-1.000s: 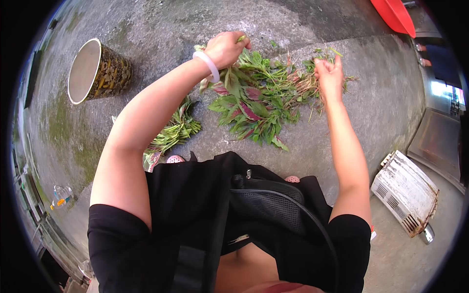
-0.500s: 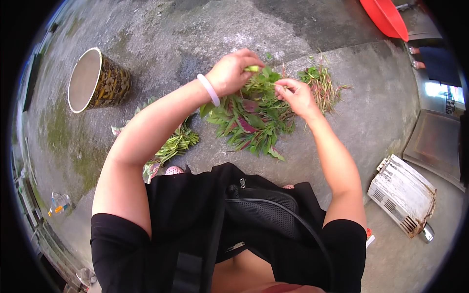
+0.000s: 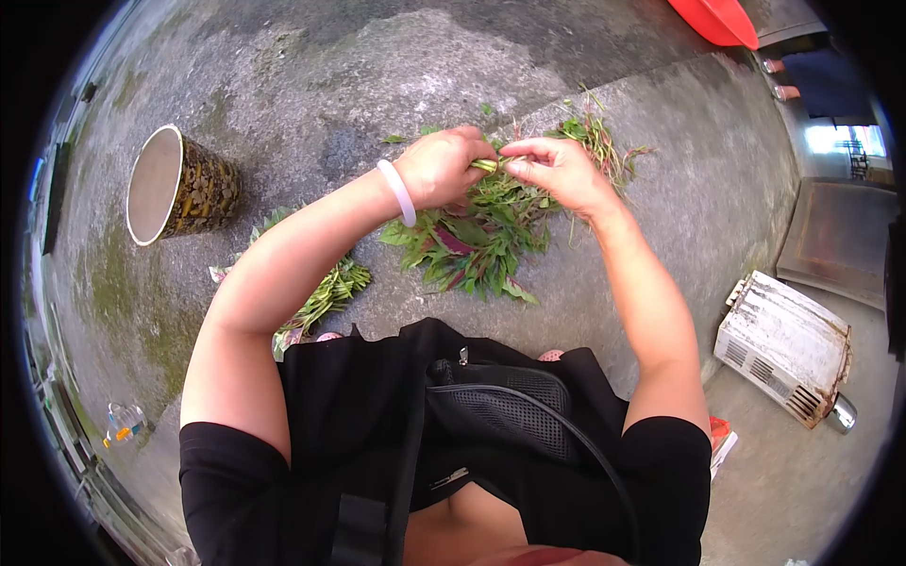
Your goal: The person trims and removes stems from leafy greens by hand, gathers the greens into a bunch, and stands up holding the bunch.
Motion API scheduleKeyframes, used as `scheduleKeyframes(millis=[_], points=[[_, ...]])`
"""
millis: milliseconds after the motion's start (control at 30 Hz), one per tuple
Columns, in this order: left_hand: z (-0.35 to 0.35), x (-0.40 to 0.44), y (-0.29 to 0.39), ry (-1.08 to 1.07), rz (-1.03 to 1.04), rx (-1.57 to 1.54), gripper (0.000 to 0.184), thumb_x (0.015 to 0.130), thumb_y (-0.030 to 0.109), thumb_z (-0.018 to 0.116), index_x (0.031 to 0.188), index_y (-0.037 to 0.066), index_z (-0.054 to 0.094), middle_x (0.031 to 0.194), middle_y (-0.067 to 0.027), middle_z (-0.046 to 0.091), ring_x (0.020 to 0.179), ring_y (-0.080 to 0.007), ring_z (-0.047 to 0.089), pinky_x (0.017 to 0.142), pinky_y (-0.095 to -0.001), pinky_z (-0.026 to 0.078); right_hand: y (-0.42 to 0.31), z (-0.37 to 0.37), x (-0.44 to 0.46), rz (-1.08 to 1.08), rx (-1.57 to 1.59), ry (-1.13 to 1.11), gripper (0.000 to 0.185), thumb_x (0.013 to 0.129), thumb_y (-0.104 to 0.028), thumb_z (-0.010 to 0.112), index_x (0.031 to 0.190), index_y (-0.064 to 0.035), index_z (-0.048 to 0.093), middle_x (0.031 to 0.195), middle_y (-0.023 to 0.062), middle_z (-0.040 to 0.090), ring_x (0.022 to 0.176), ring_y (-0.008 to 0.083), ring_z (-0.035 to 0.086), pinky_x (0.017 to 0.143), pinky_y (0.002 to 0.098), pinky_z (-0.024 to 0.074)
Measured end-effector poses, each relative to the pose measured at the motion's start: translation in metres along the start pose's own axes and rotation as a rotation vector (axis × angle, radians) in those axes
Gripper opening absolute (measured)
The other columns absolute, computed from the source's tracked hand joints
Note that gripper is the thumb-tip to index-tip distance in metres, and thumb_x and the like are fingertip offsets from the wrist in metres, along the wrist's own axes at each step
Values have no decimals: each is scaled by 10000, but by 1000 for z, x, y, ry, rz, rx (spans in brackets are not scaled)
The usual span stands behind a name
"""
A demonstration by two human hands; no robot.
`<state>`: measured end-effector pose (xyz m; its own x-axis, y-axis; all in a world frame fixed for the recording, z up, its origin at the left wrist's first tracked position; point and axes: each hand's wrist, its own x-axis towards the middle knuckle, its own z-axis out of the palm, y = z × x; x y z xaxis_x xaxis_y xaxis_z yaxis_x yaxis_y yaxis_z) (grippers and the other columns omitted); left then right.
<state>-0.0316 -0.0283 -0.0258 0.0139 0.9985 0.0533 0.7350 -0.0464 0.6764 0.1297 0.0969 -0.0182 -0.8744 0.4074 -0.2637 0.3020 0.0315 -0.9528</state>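
Right hand meets left hand

Compared with a second ago, your right hand is no longer over the straggly pile; its fingertips are at the ends of the green stems. Your left fingers are clamped round those stems. Your right thumb and forefinger are nearly together, but I cannot tell whether they pinch a strand. You seem to be at the step of working the stem ends, and the next move probably calls for a steady left grip and a light, precise right pinch. The stems are over the far edge of the leafy pile on the concrete floor. They look slim and pale green; the leaves below are green, some deep purple, loosely tangled.
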Motion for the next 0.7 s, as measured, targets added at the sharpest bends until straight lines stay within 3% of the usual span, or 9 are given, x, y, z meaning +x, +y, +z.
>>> scheduleKeyframes(millis=[100, 200, 300, 367, 400, 467, 500, 567, 700], points=[[-1, 0, 5, 11, 61, 121, 200, 763, 102, 568, 954, 52, 602, 871, -136, 567, 833, -316, 567, 747, -386, 469, 3, 3, -2, -94, -468, 2, 186, 799, -174, 630, 923, -37, 645, 772, 69, 646, 706, 140, 596, 648, 275, 468], [-4, -1, 21, 20, -36, 302, 195, 791, 135, 548, 965, 60, 593, 909, -133, 579, 839, -306, 578, 749, -395, 474, -17, 12, -6, -127, -595, 49, 174, 792, -179, 616, 889, -37, 643, 788, 78, 631, 715, 147, 585, 662, 286, 460], [-8, 14, -4, 158, -398, 316, 193, 827, 168, 522, 960, 57, 606, 947, -140, 597, 853, -296, 589, 758, -395, 474, -25, 15, -8, -155, -544, -27, 173, 802, -174, 609, 884, -26, 641, 816, 73, 634, 738, 158, 592, 675, 286, 464], [-31, 13, -16, 101, -587, 34, 222, 867, 202, 481, 934, 40, 616, 948, -167, 613, 867, -298, 589, 773, -392, 462, -26, 2, -7, -206, -653, -41, 172, 802, -173, 606, 884, -27, 644, 824, 73, 637, 752, 164, 599, 678, 291, 467], [-31, 7, -30, 166, -450, 102, 218, 869, 204, 478, 919, 39, 612, 931, -166, 612, 857, -292, 588, 768, -393, 458, -17, -10, -4, -129, -667, 44, 186, 805, -172, 597, 921, -35, 643, 845, 84, 640, 777, 179, 605, 698, 293, 469], [-31, -5, -46, 301, -223, 264, 219, 888, 223, 462, 888, 39, 581, 861, -170, 603, 827, -294, 581, 743, -387, 445, -2, -35, -3, 53, -928, 243, 299, 809, -124, 515, 1098, -94, 585, 1075, 169, 597, 961, 268, 594, 864, 362, 452], [-33, -8, -46, 295, -293, 172, 225, 894, 230, 455, 887, 38, 572, 850, -172, 599, 816, -302, 577, 732, -388, 443, 41, -56, 3, 36, -1140, 362, 352, 796, -87, 490, 1138, -124, 565, 1108, 154, 580, 1012, 298, 556, 892, 380, 428], [-42, -8, -41, 285, -425, -8, 238, 908, 245, 442, 886, 36, 553, 829, -177, 591, 794, -317, 570, 711, -389, 439, 64, -56, -3, 276, -1512, 272, 329, 780, -87, 488, 1084, -128, 604, 1089, 133, 577, 1036, 305, 519, 900, 387, 414], [-32, -10, -35, 310, -331, 2, 303, 916, 306, 445, 883, 17, 529, 789, -183, 571, 741, -322, 561, 673, -398, 434, 118, -33, 25, 162, -1228, 96, 214, 777, -168, 538, 947, -114, 658, 1042, 104, 582, 1031, 270, 500, 914, 389, 393]])
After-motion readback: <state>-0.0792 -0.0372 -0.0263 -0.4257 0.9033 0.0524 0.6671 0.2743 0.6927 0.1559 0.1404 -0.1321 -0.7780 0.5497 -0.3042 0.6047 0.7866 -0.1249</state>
